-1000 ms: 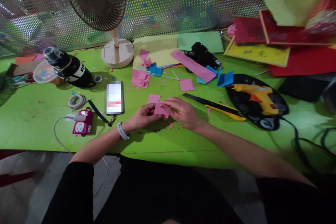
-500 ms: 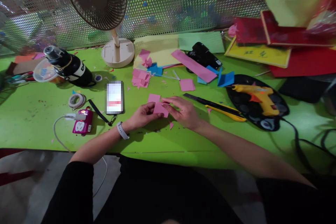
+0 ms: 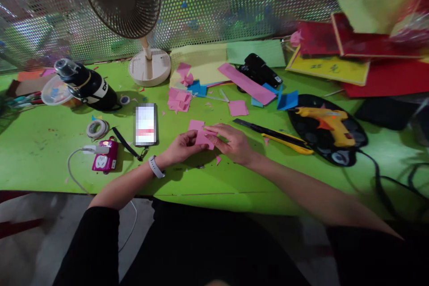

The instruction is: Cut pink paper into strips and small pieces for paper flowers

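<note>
Between my two hands, above the green table, is a small pink paper piece [image 3: 204, 139]. My left hand [image 3: 183, 146] pinches its left side with the thumb on top. My right hand [image 3: 231, 143] has its thumb and fingers closed on the right edge of the same piece. Another pink square [image 3: 196, 125] lies just behind it, partly hidden by the held paper and my left fingers. A small pink scrap [image 3: 218, 160] rests below my hands. Further back are a loose pink square [image 3: 238, 108] and a pile of pink squares [image 3: 179, 99].
On the green table [image 3: 208, 187], a yellow cutter [image 3: 273, 135] and a glue gun [image 3: 330, 123] on a black tray lie right. Left are a phone [image 3: 145, 124], tape roll [image 3: 97, 129], purple adapter [image 3: 105, 157] and black bottle [image 3: 89, 87]. A fan [image 3: 149, 67] stands behind.
My right fingers have shifted slightly over the pink paper. Both hands still hold it in nearly the same place, and the whole view has moved a little.
</note>
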Motion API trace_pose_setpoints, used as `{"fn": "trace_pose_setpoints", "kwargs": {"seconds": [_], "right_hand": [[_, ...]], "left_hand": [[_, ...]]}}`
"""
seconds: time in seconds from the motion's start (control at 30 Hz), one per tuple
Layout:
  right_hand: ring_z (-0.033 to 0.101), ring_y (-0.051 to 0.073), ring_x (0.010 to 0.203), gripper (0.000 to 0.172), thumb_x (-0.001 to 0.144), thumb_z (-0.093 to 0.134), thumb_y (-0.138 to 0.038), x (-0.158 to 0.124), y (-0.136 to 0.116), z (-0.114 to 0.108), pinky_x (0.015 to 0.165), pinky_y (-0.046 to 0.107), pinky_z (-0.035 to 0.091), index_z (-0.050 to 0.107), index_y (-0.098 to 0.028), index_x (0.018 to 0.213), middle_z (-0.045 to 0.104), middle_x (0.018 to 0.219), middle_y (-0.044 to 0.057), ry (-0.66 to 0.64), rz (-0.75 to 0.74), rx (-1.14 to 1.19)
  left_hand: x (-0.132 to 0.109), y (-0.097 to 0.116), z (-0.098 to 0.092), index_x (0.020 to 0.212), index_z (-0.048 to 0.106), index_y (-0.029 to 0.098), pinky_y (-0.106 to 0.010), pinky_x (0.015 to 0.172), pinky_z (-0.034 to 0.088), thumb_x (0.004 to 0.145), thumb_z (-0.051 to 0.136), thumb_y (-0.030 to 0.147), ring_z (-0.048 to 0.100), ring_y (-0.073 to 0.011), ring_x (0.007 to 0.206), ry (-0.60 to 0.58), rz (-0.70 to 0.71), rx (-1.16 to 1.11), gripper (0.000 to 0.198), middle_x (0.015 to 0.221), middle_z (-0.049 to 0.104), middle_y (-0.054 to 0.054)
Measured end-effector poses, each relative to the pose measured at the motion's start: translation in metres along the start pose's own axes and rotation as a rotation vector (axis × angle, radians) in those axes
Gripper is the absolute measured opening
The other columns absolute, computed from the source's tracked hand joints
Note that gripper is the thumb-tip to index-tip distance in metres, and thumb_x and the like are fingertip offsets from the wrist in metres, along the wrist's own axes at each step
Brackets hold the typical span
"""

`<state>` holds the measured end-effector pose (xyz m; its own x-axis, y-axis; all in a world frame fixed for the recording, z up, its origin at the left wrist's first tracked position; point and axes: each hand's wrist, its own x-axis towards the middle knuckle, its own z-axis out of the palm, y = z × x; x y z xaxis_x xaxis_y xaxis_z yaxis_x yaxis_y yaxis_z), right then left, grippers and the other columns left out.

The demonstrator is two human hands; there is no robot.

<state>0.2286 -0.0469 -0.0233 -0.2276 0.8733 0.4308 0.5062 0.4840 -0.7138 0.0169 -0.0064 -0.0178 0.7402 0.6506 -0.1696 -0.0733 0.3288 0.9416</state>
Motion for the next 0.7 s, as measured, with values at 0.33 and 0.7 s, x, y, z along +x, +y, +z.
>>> {"fn": "trace_pose_setpoints", "kwargs": {"seconds": [0.33,0.7], "right_hand": [[0.074,0.024,0.102,0.032,0.105,0.055,-0.038,-0.0012,0.0035,0.0033,0.091,0.047,0.063,0.073,-0.024,0.128,0.079,0.110,0.009,0.031,-0.080,-0.062],[0.070,0.025,0.092,0.027,0.103,0.055,-0.043,0.0009,-0.0002,0.0016,0.082,0.049,0.063,0.077,-0.027,0.103,0.076,0.098,0.008,0.014,0.013,-0.130]], "left_hand": [[-0.0007,-0.0004,-0.0008,0.113,0.063,0.015,-0.028,0.081,0.058,0.085,0.080,0.032,0.073,-0.0140,0.091,0.002,0.002,0.037,0.037,0.105,0.074,-0.008],[0.0005,-0.0040,0.0009,0.112,0.066,0.014,-0.027,0.080,0.057,0.087,0.076,0.033,0.072,-0.0137,0.089,0.062,0.086,0.204,0.033,0.103,0.075,-0.009]]}}
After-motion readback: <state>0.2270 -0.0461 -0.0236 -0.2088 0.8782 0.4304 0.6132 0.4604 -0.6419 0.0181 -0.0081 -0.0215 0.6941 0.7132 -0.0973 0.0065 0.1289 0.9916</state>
